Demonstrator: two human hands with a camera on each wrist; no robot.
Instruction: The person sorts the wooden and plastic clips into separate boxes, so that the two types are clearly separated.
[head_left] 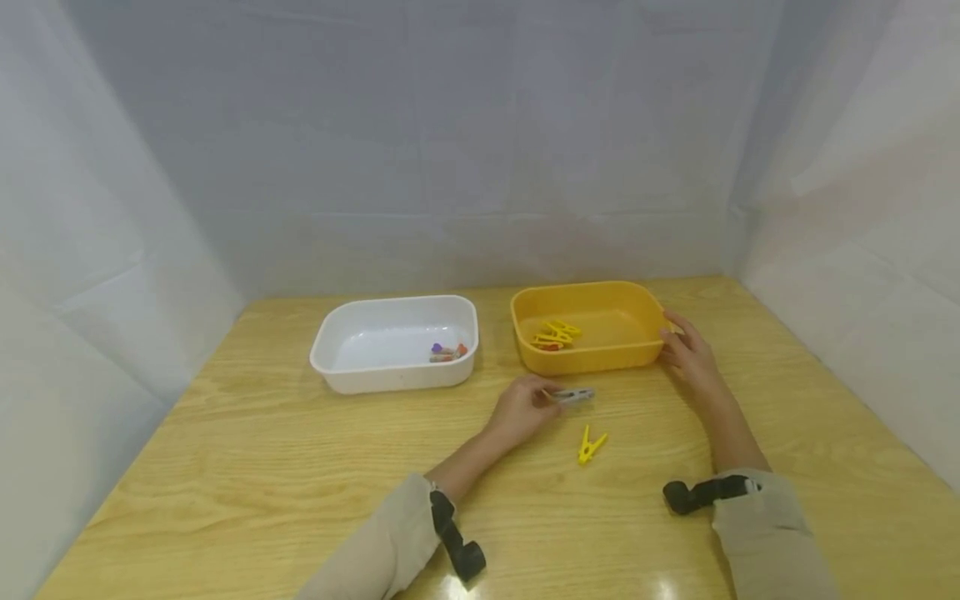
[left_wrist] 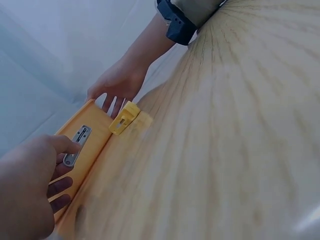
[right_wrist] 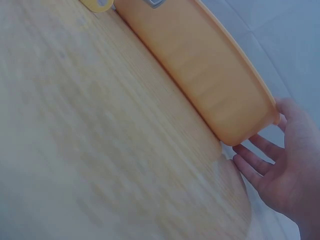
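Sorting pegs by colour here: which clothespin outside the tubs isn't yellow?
The grey clothespin, pinched in the left hand just in front of the yellow tub. The yellow clothespin lies loose on the table, nearer the person.

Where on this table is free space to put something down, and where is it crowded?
Free: the table left of the left hand, and right of the right hand. Crowded: between both hands, with the grey clothespin and yellow clothespin near the orange tray.

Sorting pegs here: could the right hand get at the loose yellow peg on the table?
Probably yes. The right hand rests open against the yellow tub, holding nothing, and bare table lies between it and the yellow peg.
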